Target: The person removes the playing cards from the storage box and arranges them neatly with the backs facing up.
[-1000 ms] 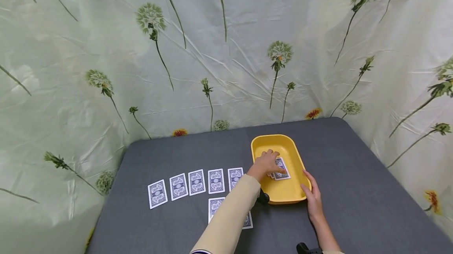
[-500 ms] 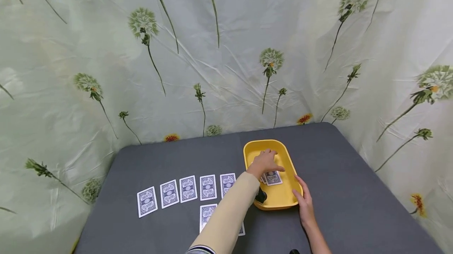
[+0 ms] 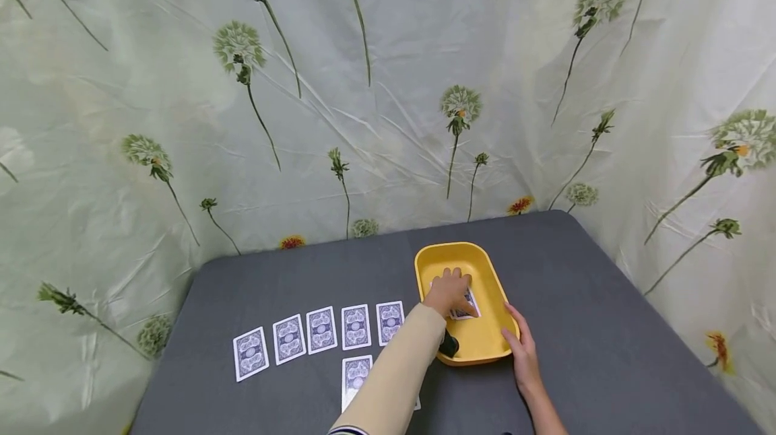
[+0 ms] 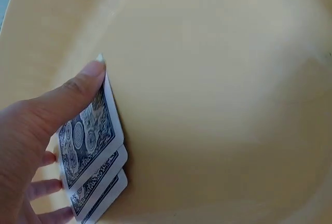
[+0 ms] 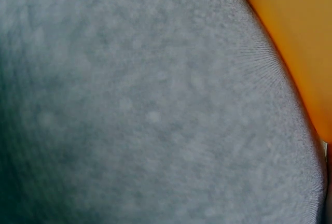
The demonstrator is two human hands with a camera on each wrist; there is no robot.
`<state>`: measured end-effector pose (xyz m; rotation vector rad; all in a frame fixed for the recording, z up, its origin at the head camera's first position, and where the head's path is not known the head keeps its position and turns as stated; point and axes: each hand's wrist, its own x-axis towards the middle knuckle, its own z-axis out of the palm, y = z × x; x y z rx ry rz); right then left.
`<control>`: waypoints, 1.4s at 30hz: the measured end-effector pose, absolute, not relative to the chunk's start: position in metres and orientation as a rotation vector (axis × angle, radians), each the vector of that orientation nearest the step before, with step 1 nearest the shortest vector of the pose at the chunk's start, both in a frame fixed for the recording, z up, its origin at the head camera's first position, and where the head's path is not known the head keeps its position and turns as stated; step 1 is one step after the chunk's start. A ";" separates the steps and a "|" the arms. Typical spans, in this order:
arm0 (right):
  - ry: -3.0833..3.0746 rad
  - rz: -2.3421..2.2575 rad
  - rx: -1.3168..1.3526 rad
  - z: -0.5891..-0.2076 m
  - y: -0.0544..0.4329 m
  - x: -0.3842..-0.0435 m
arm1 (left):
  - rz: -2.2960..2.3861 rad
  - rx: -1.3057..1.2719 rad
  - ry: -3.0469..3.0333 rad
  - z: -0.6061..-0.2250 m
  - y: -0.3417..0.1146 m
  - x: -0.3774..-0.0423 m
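Inside a yellow plastic tray, my left hand reaches down over face-down playing cards with blue patterned backs. The left wrist view has these cards overlapping in a fan of several. There the thumb presses on a card's edge while the fingertips touch the opposite edges, so the cards sit between them. My right hand holds the tray's right rim near its front corner, thumb at the rim. In the right wrist view only the tray's side and grey cloth show clearly.
Left of the tray, a row of face-down cards lies on the dark grey table. Nearer the front is another card, and a further one is mostly hidden behind the left sleeve. A flowered curtain hangs behind the table.
My left hand lifted a little off the cards, then came down on them again. My right hand stays at the tray's rim. The head view has shifted slightly.
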<state>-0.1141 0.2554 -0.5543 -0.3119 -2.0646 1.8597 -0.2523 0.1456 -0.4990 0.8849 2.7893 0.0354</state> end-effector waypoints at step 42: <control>-2.090 1.826 -0.353 -0.555 0.256 -0.115 | 0.013 1.038 2.730 -0.517 0.134 -0.257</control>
